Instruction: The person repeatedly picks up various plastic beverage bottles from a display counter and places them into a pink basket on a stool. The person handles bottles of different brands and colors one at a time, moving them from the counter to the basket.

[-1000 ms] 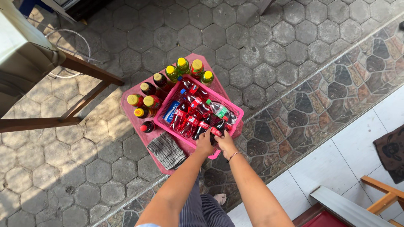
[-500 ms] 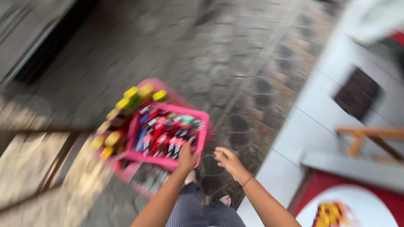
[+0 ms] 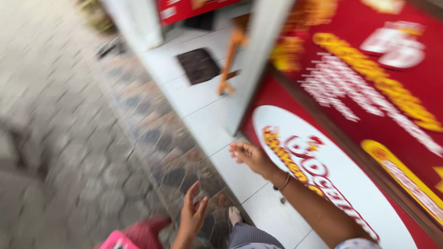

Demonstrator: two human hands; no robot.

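While both hands hang open and hold nothing, the left hand (image 3: 191, 216) at bottom centre is the grip nearest the pink basket (image 3: 116, 241), whose corner just shows lower left, contents hidden, and the right hand (image 3: 249, 156) spreads over white floor tiles (image 3: 203, 99) mid-frame.

Red sign (image 3: 369, 83) with white oval, yellow lettering, at right
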